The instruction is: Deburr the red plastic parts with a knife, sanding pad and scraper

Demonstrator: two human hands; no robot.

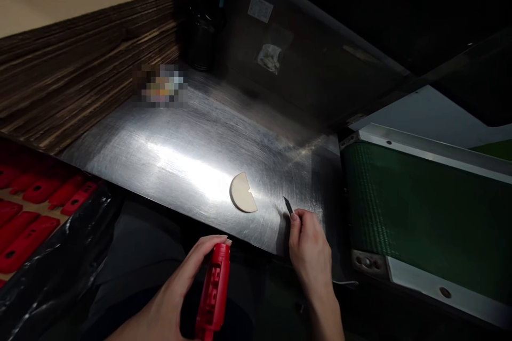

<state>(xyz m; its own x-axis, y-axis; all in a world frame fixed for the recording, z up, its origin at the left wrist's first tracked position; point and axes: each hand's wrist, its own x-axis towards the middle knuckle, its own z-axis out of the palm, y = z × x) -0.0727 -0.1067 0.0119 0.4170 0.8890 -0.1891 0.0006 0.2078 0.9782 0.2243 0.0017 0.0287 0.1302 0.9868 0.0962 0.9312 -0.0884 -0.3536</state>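
Far to the left of the pale half-round piece [242, 192], red plastic parts [28, 213] lie in rows on a tray lined with black plastic [60, 272]. Behind them sits a tall stack of flat brown cardboard [80, 64].

The left hand [176, 287] is below and a little left of the half-round piece, off the edge of the shiny metal surface [180, 149]. Its grip is closed around a red plastic part [215, 290], with the fingers curled over the top end.

The half-round piece lies flat on the surface, near the front edge, and no hand touches it.

Just to the right of it is the right hand [310, 250]. Its grip is pinched shut on a small dark blade [288, 205], and the tip points up and away, close to the half-round piece but apart from it.

Farther right is a green belt [424, 213] in a grey metal frame.
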